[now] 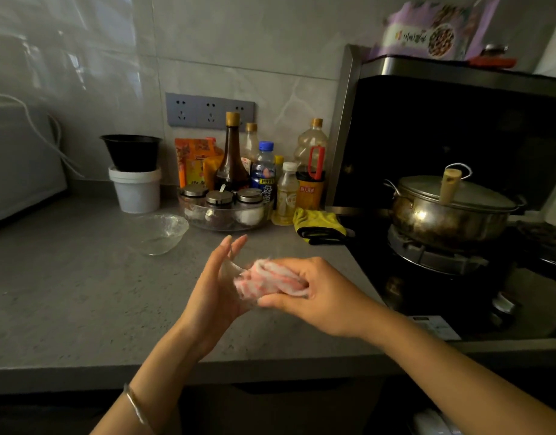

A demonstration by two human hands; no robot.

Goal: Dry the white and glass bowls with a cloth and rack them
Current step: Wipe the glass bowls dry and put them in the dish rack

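The left hand (218, 282) is in the middle of the frame, palm turned right and fingers straight and pointing up. It cups a small bowl (229, 270) of clear glass, which shows only faintly against the palm. The right hand (314, 288) comes in from the lower right. Its fingers are curled tight round a bunched pink and white cloth (264, 279), and it pushes the cloth into the small bowl. A thin bangle (134, 406) sits on the left forearm near the bottom edge.

Both hands are above the grey bench (66, 293). A second glass bowl (162, 233) stands upright on the bench, up and to the left of the hands and apart from them.

Behind the glass bowl a black bowl (132, 152) sits on top of a white tub (135, 191). Right of the tub is a round glass dish (223, 226) holding lidded spice jars (219, 199), with a cluster of bottles (232, 152) behind it against the tiled wall. A grey socket strip (210, 111) is on the wall above them. A yellow glove (320, 224) lies at the bench's right end, beside the stove (437, 259). A lidded steel pot (449, 211) rests on the burner. A white appliance (19, 164) fills the left edge.
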